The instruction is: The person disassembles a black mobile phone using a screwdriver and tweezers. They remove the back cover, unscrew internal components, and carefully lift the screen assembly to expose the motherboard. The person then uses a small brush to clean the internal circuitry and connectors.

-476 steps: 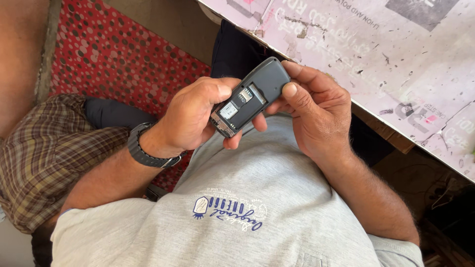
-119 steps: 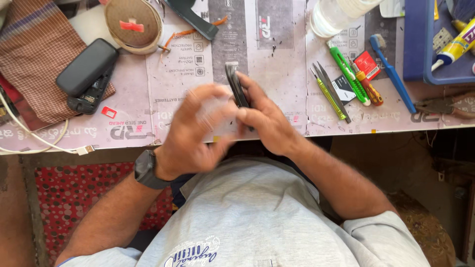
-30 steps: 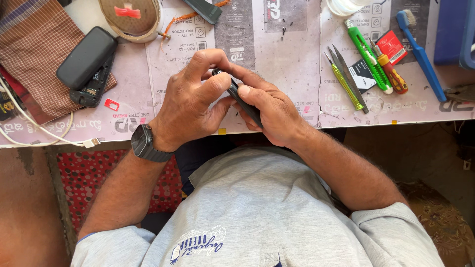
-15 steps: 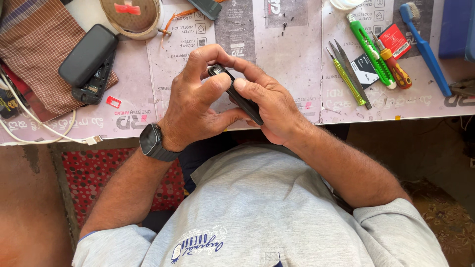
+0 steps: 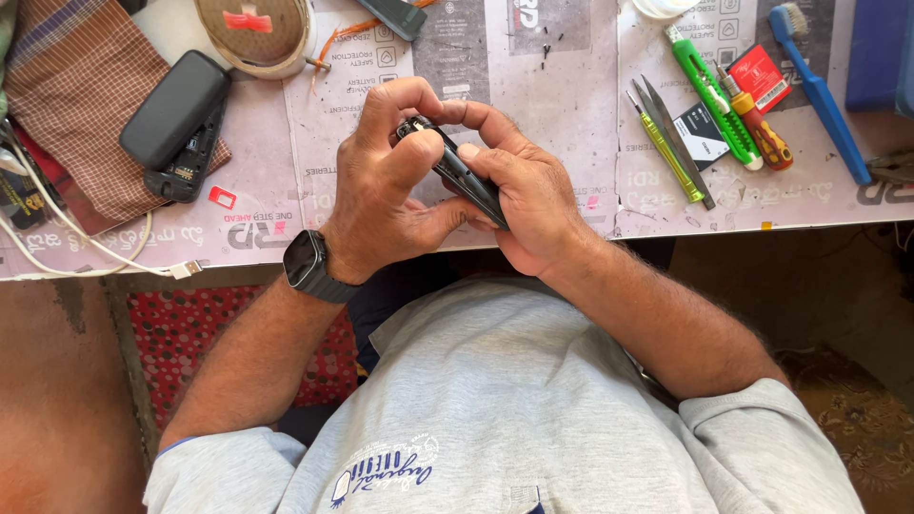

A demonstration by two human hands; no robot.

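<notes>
Both my hands hold a small dark mobile phone (image 5: 457, 173) edge-on above the front edge of the paper-covered table (image 5: 571, 105). My left hand (image 5: 386, 195), with a black watch on its wrist, wraps the phone's left side, thumb and forefinger pressed at its top end. My right hand (image 5: 528, 205) cups it from the right, thumb lying on its edge. Most of the phone is hidden by my fingers.
At the left lie a black phone body with a loose back cover (image 5: 176, 124), a checked cloth (image 5: 76, 105) and a white cable (image 5: 86, 257). A tape roll (image 5: 255, 33) sits at the top. Tweezers (image 5: 671, 143), a green cutter (image 5: 709, 95), a screwdriver (image 5: 757, 128) and a blue toothbrush (image 5: 819, 86) lie at the right.
Earlier I held the phone over my lap, away from the table; now it is held over the table edge. In the last second my fingers shifted slightly along its edge.
</notes>
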